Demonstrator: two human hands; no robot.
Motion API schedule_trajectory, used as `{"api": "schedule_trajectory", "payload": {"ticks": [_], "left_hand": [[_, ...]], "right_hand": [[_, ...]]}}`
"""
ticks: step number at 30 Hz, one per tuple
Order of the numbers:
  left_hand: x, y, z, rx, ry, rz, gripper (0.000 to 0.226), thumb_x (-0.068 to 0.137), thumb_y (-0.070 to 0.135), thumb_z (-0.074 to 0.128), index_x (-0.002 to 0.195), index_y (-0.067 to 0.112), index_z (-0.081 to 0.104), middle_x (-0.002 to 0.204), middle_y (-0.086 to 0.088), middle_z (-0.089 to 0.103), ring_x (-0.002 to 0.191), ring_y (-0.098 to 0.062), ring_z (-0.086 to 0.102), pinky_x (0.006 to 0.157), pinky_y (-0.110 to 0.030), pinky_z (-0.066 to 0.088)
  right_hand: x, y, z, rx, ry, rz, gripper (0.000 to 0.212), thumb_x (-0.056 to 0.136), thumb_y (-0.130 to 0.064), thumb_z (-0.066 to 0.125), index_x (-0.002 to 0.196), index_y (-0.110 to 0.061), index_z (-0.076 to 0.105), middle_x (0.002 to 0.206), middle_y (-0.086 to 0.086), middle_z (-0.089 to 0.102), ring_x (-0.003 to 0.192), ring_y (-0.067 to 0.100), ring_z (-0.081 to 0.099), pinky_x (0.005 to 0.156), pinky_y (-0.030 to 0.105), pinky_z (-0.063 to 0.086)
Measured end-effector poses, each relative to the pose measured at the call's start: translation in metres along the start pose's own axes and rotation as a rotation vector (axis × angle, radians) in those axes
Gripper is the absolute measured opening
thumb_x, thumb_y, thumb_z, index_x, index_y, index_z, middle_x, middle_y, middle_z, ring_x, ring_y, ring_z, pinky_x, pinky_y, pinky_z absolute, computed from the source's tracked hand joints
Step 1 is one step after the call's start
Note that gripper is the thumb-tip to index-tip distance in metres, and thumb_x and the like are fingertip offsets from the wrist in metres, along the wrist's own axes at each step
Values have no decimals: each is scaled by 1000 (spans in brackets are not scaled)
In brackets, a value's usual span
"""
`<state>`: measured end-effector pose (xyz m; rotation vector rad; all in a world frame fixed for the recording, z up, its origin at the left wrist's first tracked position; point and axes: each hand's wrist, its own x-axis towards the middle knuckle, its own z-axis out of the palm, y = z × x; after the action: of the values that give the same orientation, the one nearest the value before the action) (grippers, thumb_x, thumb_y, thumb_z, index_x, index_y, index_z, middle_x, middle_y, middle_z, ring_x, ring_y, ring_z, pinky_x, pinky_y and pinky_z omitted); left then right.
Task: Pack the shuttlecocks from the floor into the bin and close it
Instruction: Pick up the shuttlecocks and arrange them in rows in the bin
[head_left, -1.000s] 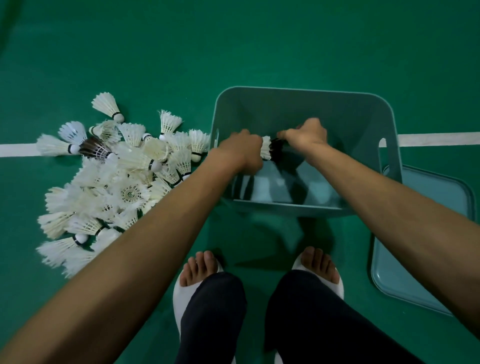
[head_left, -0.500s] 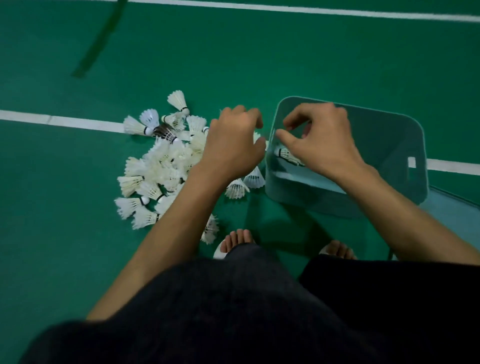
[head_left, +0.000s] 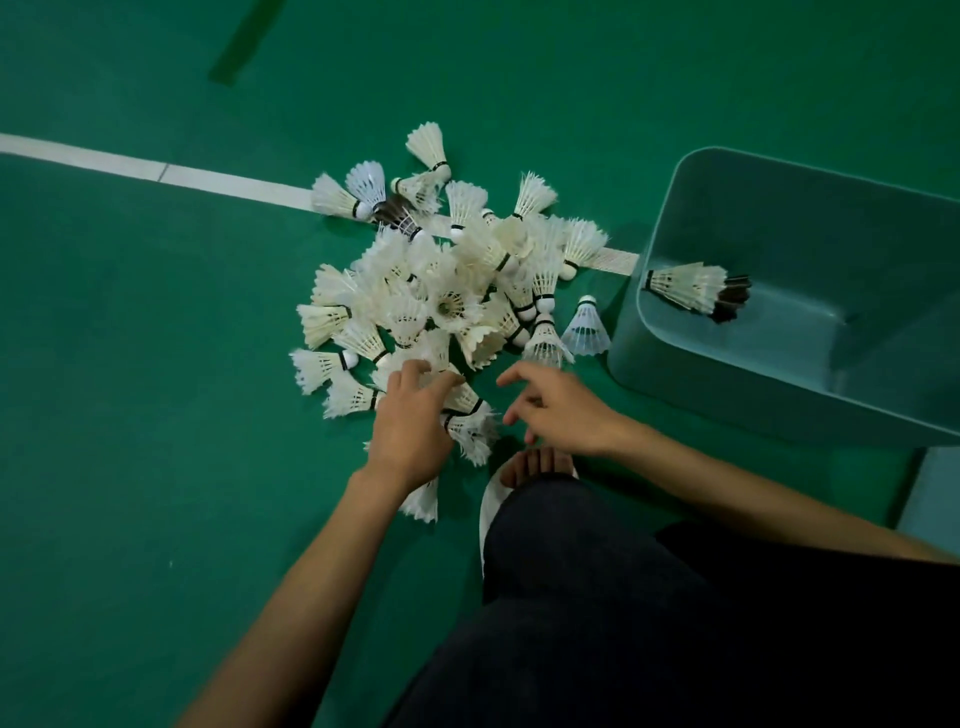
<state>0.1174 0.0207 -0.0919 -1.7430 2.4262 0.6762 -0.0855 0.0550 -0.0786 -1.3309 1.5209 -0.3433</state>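
The green court floor (head_left: 156, 389) fills the view, and a white line (head_left: 156, 174) runs across it up to the bin's left wall. The person's dark trousers (head_left: 675, 597) take up the lower part, nearer the camera than the bin, with a bare foot in a white slipper (head_left: 535, 462) showing just past the knee. The teal bin (head_left: 753, 395) stands open at the right, tilted in the view so that its inside shows. Left of the bin, close to its wall but not touching it, lies the pile of white shuttlecocks (head_left: 447, 301), heaped across the line with feathers pointing every way. A pale lid (head_left: 935, 488) lies flat on the floor at the bin's near right corner, cut off by the frame edge. The left hand (head_left: 410, 421) is at the pile's near edge, on the side away from the bin, fingers spread and lying on the feathers, gripping nothing that can be made out. The right hand (head_left: 561, 410) hovers between that hand and the bin, fingers loose and apart, empty. Inside the bin, against its left wall, lies a nested stack of shuttlecocks (head_left: 685, 286) with a dark one at its end. One single shuttlecock (head_left: 587, 330) stands cork up just beside the bin's left wall.
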Motion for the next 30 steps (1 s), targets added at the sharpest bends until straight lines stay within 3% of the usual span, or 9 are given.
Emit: {"api": "schedule_trajectory", "payload": {"ticks": [3,7,11,17,20,22,24,27,30], "left_hand": [[6,-6,9,9,15,19,61,78,-2,61,133,23,61,138,-13,42,131,-34,37,94,-46,51],[16,-7,11,-67,117,20,33,85,13,66,118,20,64,114,-4,46,113,-26,44,70,-42,54],[22,-3,10,-88,199,-2,33,84,11,67,116,17,59,107,-4,52,103,-26,50,68,-39,49],[7,0,5,-435,401,-101,51,88,-4,59,130,23,48,89,3,61,81,-18,61,65,-36,52],[-1,-1,-2,-608,507,-159,36,89,-10,53,116,13,59,89,1,62,80,-6,58,64,-30,51],[-4,-2,-4,-675,572,-193,32,86,-11,46,96,11,66,78,0,61,64,-2,50,55,-29,40],[-5,-3,-4,-706,574,-187,27,79,-3,42,75,11,65,61,-3,57,52,-7,41,48,-32,29],[-2,-3,-5,-661,510,-228,26,71,13,44,56,13,65,44,2,51,44,-16,40,48,-28,28],[7,2,-4,-539,349,-361,26,87,33,55,70,19,69,50,2,59,47,-19,47,50,-28,34]], "right_hand": [[12,8,25,51,-53,40,38,96,-10,60,130,-25,61,111,5,72,97,21,71,91,46,59],[23,9,47,158,-2,75,34,89,-10,71,123,-16,70,119,1,73,111,16,68,102,44,54],[27,8,53,289,71,137,26,82,-11,82,105,-20,72,102,1,77,100,17,72,98,46,57],[17,8,45,303,66,130,45,89,-5,71,130,-22,59,99,6,79,98,33,74,93,50,58],[16,7,49,167,49,44,48,89,-10,66,132,-30,61,103,-2,77,85,29,77,77,46,63],[18,5,51,85,26,9,48,89,-11,67,134,-28,64,116,-2,75,103,19,73,90,37,59],[20,3,52,51,-2,-6,48,91,-11,68,138,-21,64,127,-1,71,116,11,65,100,29,51],[21,2,50,92,37,31,42,91,-19,75,133,-19,69,122,-4,74,110,4,66,99,26,52],[20,4,46,201,148,97,29,87,-25,81,114,-17,80,106,-4,79,97,5,72,90,27,58]]}}
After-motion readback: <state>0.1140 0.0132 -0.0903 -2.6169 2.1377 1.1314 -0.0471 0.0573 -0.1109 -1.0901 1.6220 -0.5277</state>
